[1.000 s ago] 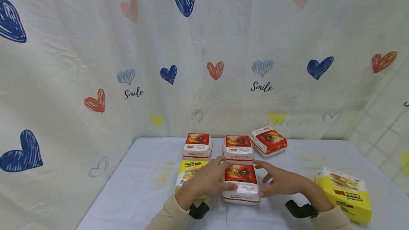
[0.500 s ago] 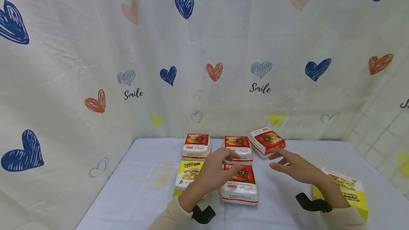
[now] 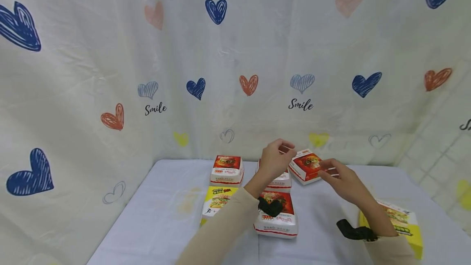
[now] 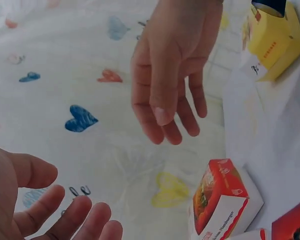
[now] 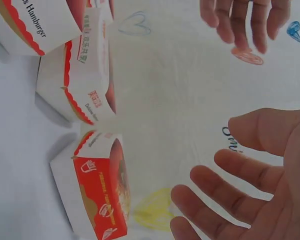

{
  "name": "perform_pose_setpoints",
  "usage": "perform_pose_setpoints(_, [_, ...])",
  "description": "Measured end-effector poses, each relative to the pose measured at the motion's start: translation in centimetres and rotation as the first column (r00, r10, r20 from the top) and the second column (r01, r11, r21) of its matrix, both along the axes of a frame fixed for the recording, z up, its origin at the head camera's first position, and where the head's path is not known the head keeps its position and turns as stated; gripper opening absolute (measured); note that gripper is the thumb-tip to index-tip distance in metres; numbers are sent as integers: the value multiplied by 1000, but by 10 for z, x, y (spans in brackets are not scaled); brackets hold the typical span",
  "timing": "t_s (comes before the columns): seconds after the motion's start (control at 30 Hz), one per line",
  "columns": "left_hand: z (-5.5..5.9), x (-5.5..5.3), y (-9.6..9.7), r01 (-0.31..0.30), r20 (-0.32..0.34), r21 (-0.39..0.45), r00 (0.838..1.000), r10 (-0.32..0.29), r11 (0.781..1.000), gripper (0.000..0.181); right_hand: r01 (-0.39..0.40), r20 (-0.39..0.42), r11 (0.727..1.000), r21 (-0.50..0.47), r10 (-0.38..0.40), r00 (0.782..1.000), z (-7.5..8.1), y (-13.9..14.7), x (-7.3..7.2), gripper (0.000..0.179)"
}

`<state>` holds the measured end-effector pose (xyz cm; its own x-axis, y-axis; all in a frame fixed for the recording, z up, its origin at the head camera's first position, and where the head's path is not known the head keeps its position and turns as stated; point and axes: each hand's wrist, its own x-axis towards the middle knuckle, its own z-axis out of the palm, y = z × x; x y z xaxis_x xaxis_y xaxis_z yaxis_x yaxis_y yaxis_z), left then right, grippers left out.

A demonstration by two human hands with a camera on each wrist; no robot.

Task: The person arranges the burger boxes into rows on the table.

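My left hand [image 3: 276, 159] is raised over the back middle burger box [image 3: 280, 181], hiding much of its top. Its fingers are relaxed and hold nothing. To the right, my right hand [image 3: 342, 180] hovers with bent, spread fingers, also holding nothing. Between the two hands lies a red and white burger box [image 3: 307, 166], turned at an angle. In the right wrist view, the right hand [image 5: 250, 185] is apart from this angled box [image 5: 102, 195]. A red and white burger box [image 3: 276, 226] sits at the front middle, partly covered by the left wrist strap.
Another red and white burger box [image 3: 227, 169] stands at the back left. A yellow burger box [image 3: 217, 201] is in front of it, partly behind my left sleeve. At the right lies a larger yellow box [image 3: 412, 228]. A heart-printed curtain [image 3: 235, 52] hangs behind the white table [image 3: 154, 216].
Both hands have come away from the front middle burger box. The left rose and moved forward to the right; the right moved rightward and forward to near the angled box. The boxes stay put.
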<state>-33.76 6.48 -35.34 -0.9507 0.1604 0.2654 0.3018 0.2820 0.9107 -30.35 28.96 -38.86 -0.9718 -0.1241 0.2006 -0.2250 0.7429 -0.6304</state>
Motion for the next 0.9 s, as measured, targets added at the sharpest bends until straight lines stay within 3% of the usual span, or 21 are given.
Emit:
perform_pose_setpoints(0.13, [-6, -12, 31, -88, 140, 63, 987, 78, 994, 7, 48, 25, 999, 19, -49, 999, 9, 7, -17, 54])
perform_pose_setpoints(0.27, [-18, -17, 59, -169, 269, 77, 952, 143, 983, 9, 84, 79, 995, 49, -88, 993, 17, 17, -39, 51])
perform_pose_setpoints(0.37, [-30, -20, 74, -185, 322, 41, 933, 163, 982, 18, 78, 135, 995, 69, -87, 987, 16, 24, -56, 52])
perform_pose_setpoints(0.5, [-49, -22, 88, -176, 334, -51, 925, 183, 983, 35, 46, 203, 995, 87, -62, 977, 6, 33, -74, 54])
perform_pose_setpoints(0.6, [-61, -21, 99, -186, 314, -121, 924, 216, 975, 44, 12, 198, 992, 129, -38, 980, -6, 39, -83, 52])
perform_pose_setpoints(0.77, [-69, -19, 111, -173, 286, -270, 925, 251, 947, 64, -47, 190, 982, 182, 11, 982, -25, 49, -96, 56])
perform_pose_setpoints(0.9, [-71, -18, 113, -120, 309, -309, 926, 219, 944, 79, -62, 224, 987, 146, 28, 974, -35, 54, -101, 61])
